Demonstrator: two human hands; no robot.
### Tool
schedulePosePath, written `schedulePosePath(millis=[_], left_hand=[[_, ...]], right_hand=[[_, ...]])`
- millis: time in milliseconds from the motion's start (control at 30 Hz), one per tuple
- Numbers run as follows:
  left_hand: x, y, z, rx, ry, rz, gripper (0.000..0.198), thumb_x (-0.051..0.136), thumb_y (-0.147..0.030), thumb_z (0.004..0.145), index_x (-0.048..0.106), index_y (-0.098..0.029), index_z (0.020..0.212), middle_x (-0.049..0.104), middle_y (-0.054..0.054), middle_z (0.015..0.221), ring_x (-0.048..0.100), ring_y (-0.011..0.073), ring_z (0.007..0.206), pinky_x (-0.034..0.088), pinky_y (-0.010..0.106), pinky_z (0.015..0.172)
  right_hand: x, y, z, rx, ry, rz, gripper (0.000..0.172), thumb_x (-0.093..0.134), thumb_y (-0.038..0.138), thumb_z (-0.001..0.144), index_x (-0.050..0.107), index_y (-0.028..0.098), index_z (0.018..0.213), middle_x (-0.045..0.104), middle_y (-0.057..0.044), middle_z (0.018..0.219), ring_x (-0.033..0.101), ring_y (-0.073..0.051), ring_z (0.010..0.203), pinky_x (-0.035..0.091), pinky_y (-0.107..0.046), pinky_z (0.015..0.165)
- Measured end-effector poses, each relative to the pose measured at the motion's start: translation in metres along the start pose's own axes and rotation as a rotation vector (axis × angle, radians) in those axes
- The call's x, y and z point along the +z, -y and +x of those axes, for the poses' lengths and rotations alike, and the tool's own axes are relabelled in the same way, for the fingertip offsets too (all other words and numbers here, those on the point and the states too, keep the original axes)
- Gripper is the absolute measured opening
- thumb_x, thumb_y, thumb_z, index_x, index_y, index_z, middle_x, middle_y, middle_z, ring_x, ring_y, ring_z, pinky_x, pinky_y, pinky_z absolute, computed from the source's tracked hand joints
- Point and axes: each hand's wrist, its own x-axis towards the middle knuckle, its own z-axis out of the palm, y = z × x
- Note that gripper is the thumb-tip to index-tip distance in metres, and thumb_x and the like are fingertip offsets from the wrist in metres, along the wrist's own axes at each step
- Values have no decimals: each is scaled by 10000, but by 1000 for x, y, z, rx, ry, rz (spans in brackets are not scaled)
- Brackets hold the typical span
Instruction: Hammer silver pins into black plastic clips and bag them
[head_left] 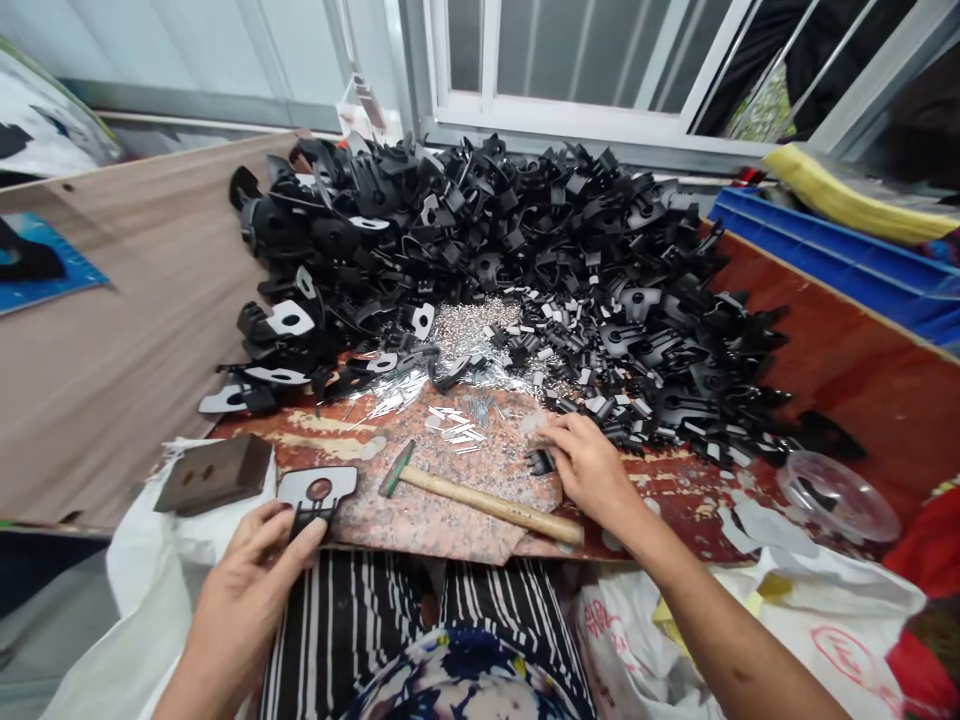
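Note:
My left hand (pixel 251 570) grips a flat black-and-grey plastic part (pixel 319 492) with a round hole, holding it at the near edge of the work board. My right hand (pixel 589 465) rests on the board with fingers curled on a small black clip (pixel 540 461). Between the hands lies a wooden-handled hammer (pixel 480 500) on a speckled stone slab (pixel 450 520). Small metal pins (pixel 461 420) are scattered just beyond it. A large heap of black plastic parts (pixel 525 260) fills the far side of the board.
A dark metal block (pixel 214 472) sits left of my left hand. A clear plastic lid (pixel 840 495) lies at right. A blue crate (pixel 847 260) stands far right, a wooden panel (pixel 112 330) leans at left, and white bags (pixel 787 590) lie near my lap.

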Motion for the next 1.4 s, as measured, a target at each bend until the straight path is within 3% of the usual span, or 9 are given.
schedulePosePath(millis=[200, 367, 500, 633, 833, 1000, 1233, 1333, 1400], left_hand=[[19, -35, -30, -393, 211, -372, 539, 899, -556, 555, 781, -233, 970, 631, 54, 1283, 615, 230, 938, 560, 288, 722], [54, -53, -50, -239, 563, -341, 374, 793, -541, 732, 740, -175, 673, 589, 107, 1220, 540, 308, 1150, 583, 283, 680], [78, -68, -54, -283, 644, -497, 305, 844, -452, 709, 761, -160, 744, 516, 104, 1251, 564, 255, 1022, 624, 315, 687], [90, -78, -54, -273, 702, -632, 268, 814, -421, 771, 762, -158, 783, 517, 80, 1161, 588, 184, 890, 624, 280, 657], [89, -79, -53, -230, 697, -668, 289, 807, -426, 780, 746, -145, 754, 499, 58, 1050, 553, 147, 833, 607, 239, 646], [87, -69, -48, -165, 649, -608, 329, 807, -456, 766, 734, -150, 670, 532, 84, 1045, 561, 233, 994, 606, 246, 659], [74, -60, -40, -52, 678, -481, 262, 742, -428, 831, 768, -181, 745, 395, 87, 1529, 603, 263, 1051, 603, 286, 645], [67, -54, -40, -127, 757, -472, 228, 739, -427, 835, 776, -202, 825, 620, 96, 1267, 612, 190, 841, 552, 261, 611], [63, -49, -41, -173, 791, -480, 222, 735, -423, 841, 775, -210, 884, 678, 63, 1020, 581, 155, 735, 515, 253, 627]], right_hand=[[5, 0, -5, -39, 133, -131, 365, 478, 42, 890, 681, 176, 1162, 655, -109, 1030, 596, -251, 994, 529, -409, 900], [7, 13, -1, 59, -115, 65, 315, 490, 100, 913, 740, 228, 1056, 695, -77, 966, 652, -224, 929, 549, -382, 839], [6, 54, -2, 108, -230, 337, 175, 632, 204, 881, 765, 290, 957, 758, -13, 909, 697, -211, 852, 525, -466, 973], [15, 89, -4, 10, -202, 422, 221, 615, 158, 886, 746, 315, 969, 757, 23, 879, 696, -195, 819, 329, -588, 1170], [29, 107, -8, -33, -268, 450, 414, 514, 85, 890, 715, 365, 1119, 696, 20, 842, 651, -195, 811, 289, -637, 1171], [34, 116, -19, -35, -186, 536, 502, 478, 101, 931, 625, 398, 1307, 709, -12, 984, 657, -223, 929, 341, -619, 1146], [23, 117, -24, 114, 95, 806, 408, 571, 232, 916, 660, 396, 1279, 728, -9, 1057, 687, -238, 999, 577, -410, 890], [12, 88, -2, 73, 272, 740, 331, 564, 186, 917, 735, 344, 1153, 752, 11, 994, 701, -194, 916, 572, -360, 841], [7, 55, 19, 81, 150, 496, 307, 536, 146, 927, 760, 289, 1081, 752, -13, 953, 679, -192, 890, 542, -376, 854]])
